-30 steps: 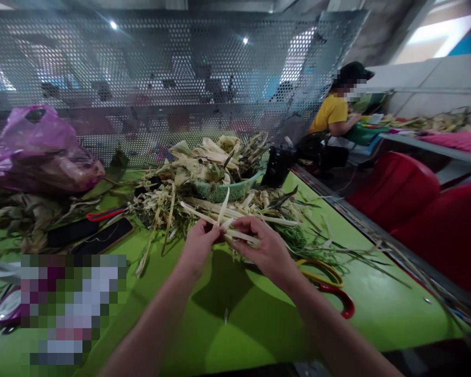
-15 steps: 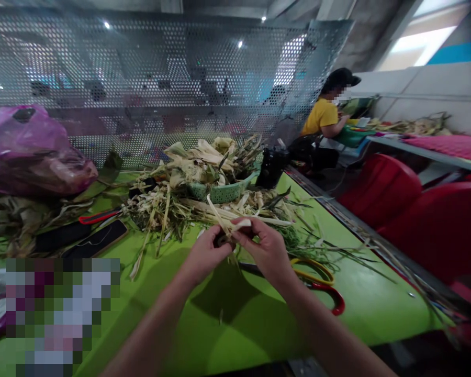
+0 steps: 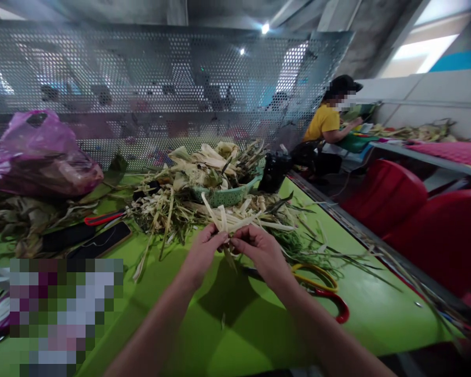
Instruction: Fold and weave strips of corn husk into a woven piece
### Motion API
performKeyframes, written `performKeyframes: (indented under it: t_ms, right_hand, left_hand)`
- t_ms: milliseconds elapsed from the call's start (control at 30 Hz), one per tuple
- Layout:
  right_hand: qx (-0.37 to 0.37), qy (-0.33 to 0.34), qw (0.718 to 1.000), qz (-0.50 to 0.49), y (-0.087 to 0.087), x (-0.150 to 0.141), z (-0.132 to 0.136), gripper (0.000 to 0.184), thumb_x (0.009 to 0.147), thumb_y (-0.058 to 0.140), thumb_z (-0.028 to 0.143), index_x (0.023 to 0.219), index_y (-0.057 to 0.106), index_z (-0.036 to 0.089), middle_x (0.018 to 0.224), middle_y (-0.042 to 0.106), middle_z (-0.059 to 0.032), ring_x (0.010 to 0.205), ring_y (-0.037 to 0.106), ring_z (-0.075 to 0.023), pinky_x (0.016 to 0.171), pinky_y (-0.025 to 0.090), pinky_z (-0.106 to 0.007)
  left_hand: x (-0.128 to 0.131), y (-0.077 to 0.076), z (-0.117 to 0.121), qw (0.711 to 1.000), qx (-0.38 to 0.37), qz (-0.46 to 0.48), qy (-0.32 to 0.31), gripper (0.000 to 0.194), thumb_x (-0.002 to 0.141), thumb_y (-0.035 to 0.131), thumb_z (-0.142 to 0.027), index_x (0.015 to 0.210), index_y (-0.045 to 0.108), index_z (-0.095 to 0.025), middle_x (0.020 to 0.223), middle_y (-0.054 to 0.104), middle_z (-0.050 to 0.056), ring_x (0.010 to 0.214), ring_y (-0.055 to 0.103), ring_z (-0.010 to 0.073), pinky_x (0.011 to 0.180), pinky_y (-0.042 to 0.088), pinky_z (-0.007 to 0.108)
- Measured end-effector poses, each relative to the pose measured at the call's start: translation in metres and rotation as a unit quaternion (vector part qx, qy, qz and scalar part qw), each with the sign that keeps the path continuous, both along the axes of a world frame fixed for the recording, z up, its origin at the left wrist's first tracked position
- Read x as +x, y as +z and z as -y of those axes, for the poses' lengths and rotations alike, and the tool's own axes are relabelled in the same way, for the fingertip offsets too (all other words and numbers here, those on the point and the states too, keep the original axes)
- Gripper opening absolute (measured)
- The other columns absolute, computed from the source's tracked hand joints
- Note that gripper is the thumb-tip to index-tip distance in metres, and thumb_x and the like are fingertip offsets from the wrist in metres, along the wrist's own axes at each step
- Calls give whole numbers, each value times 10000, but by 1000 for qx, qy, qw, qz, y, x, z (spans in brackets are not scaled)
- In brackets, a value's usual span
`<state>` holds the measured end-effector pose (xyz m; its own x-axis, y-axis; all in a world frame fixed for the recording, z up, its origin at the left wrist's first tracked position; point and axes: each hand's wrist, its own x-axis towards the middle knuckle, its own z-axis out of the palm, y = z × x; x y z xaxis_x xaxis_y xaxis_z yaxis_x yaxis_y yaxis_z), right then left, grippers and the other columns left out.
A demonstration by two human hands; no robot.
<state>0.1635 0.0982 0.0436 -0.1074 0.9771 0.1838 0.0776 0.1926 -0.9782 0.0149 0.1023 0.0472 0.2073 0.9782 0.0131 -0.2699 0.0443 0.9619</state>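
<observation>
Pale strips of dried husk [image 3: 223, 219] stick up crosswise between my two hands, over the green tabletop. My left hand [image 3: 204, 251] pinches their crossing between thumb and fingers. Fingertips of my right hand [image 3: 258, 248] press on the same strips from the right, close to the left thumb. The lower ends hang beneath the hands, partly hidden by the fingers. Scissors with yellow and red handles [image 3: 339, 306] lie just right of my right wrist, their blades partly under that hand. Behind the strips, a green basket [image 3: 230, 196] is heaped with dry husks [image 3: 208, 162].
Loose husk scraps [image 3: 157, 214] surround the basket. To the left are a purple plastic bag [image 3: 43, 152], a red-handled cutter [image 3: 104, 217] and a dark phone-like slab [image 3: 100, 241]. A black container [image 3: 275, 170] stands behind right. A person in yellow [image 3: 324, 123] sits beyond red chairs [image 3: 384, 188].
The strips have been turned and regripped: one was folded over by the right hand half a second ago, and now two ends stand upright. My right fingers have come in nearer the left thumb.
</observation>
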Motion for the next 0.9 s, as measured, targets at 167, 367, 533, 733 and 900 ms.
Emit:
performKeyframes:
  t_ms: [167, 367, 533, 733, 900]
  right_hand:
    - [68, -71, 995, 24, 3, 2, 2, 178, 804, 632, 339, 896, 664, 189, 818, 672, -37, 733, 613, -173, 652, 506, -286]
    - [258, -28, 949, 179, 6, -1, 10, 127, 844, 591, 234, 896, 706, 229, 883, 673, -54, 809, 627, -184, 739, 509, -306]
    - [223, -43, 955, 191, 3, 0, 6, 136, 844, 588, 251, 934, 687, 222, 860, 684, -40, 771, 639, -178, 708, 510, -287]
    - [188, -81, 961, 184, 4, 3, 3, 75, 776, 669, 265, 772, 645, 195, 743, 636, -15, 697, 588, -164, 655, 466, -273]
    - [125, -63, 985, 102, 9, 2, 4, 103, 801, 628, 284, 779, 657, 188, 734, 618, -17, 678, 564, -152, 641, 464, -270]
  left_hand:
    - [-2, -1, -2, 998, 2, -66, -13, 245, 756, 562, -273, 961, 664, -188, 867, 657, 32, 717, 524, 142, 661, 396, 244]
    - [-1, -11, -9, 986, 56, -157, -20, 77, 705, 566, -226, 691, 615, -169, 649, 556, -4, 615, 450, 130, 581, 353, 238]
    - [0, -19, -9, 974, 84, -208, -34, 89, 649, 584, -175, 707, 651, -169, 635, 591, 7, 636, 497, 161, 608, 382, 256]
    - [-1, -7, -1, 973, 128, -188, -49, 175, 678, 593, -196, 821, 692, -173, 778, 651, 38, 783, 550, 211, 726, 427, 285]
    - [-1, 0, 1, 973, 135, -168, -78, 231, 813, 525, -313, 929, 676, -182, 908, 658, 67, 865, 559, 220, 794, 423, 303]
